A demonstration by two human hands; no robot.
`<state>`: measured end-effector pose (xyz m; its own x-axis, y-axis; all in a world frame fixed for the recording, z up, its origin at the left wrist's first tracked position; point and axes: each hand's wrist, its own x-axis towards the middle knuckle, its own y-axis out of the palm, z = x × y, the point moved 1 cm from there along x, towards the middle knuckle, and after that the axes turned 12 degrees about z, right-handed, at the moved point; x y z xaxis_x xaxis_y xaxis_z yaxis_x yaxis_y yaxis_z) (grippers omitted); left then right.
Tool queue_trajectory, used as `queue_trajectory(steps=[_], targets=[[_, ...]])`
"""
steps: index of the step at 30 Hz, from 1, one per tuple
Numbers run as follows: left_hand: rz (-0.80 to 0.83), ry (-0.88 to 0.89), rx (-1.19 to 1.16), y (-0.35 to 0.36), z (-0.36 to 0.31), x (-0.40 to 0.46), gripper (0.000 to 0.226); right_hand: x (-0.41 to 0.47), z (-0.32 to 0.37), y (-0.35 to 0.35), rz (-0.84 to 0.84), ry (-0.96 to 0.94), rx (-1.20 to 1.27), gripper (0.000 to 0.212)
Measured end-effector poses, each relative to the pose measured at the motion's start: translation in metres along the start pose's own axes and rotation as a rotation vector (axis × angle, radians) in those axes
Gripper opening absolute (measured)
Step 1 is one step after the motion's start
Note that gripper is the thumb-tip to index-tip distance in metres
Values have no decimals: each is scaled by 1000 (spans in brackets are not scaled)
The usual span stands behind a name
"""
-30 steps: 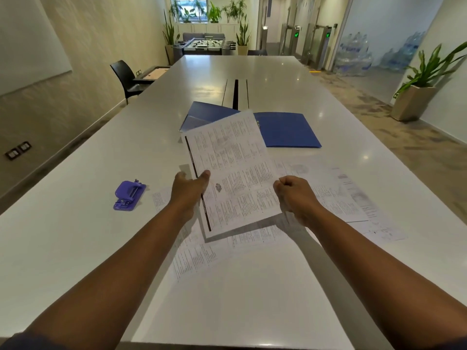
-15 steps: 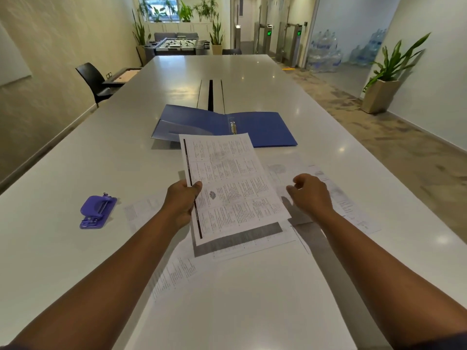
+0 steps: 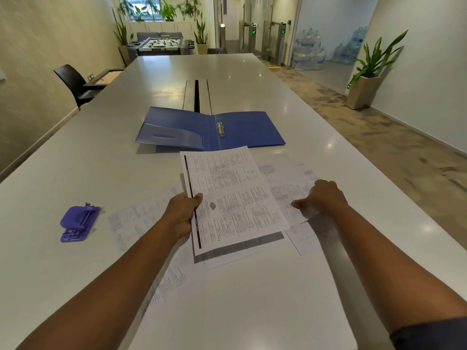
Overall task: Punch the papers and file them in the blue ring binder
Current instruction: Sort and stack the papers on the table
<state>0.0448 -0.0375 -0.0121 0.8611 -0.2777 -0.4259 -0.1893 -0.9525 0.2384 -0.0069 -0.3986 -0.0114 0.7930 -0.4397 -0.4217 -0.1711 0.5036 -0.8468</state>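
Observation:
The blue ring binder (image 3: 242,130) lies open flat on the white table (image 3: 75,160), its metal rings (image 3: 220,128) at the spine. My left hand (image 3: 184,213) grips a printed sheet (image 3: 232,198) by its left edge, just above the table in front of the binder. My right hand (image 3: 323,198), fingers curled, pinches another printed sheet (image 3: 288,178) lying to the right. Several loose sheets (image 3: 141,218) lie spread under and around my hands. A purple hole punch (image 3: 79,222) sits to the left, apart from both hands.
A cable slot (image 3: 196,96) runs down the table's middle behind the binder. A black chair (image 3: 75,84) stands at the table's left side. A potted plant (image 3: 364,89) stands on the floor at right. A foosball table (image 3: 161,45) is beyond the far end.
My right hand let go of the held sheet and moved right onto a sheet on the table. My left hand lowered its sheet toward me, uncovering the binder.

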Motion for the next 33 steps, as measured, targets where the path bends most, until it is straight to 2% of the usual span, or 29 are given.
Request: queue_trajectory(steps=[5, 8, 12, 18, 23, 28, 33], targets=[[-14, 24, 7, -5, -2, -1, 18, -23, 10, -6, -76, -101, 179, 52], [-35, 51, 27, -11, -6, -2, 18, -19, 11, -9, -151, -130, 290, 38], [-82, 104, 110, -19, -12, -4, 23, -19, 16, -11, -178, -156, 311, 14], [-197, 224, 310, -33, -30, -15, 25, -20, 16, -16, -250, -191, 529, 23], [-330, 306, 469, -51, -59, -26, 25, -25, 23, -30, -268, -232, 609, 22], [-328, 344, 441, -63, -77, -32, 25, -32, 31, -42, -260, -273, 789, 23], [-215, 328, 279, -60, -80, -34, 25, -45, 47, -36, -92, -374, 925, 27]])
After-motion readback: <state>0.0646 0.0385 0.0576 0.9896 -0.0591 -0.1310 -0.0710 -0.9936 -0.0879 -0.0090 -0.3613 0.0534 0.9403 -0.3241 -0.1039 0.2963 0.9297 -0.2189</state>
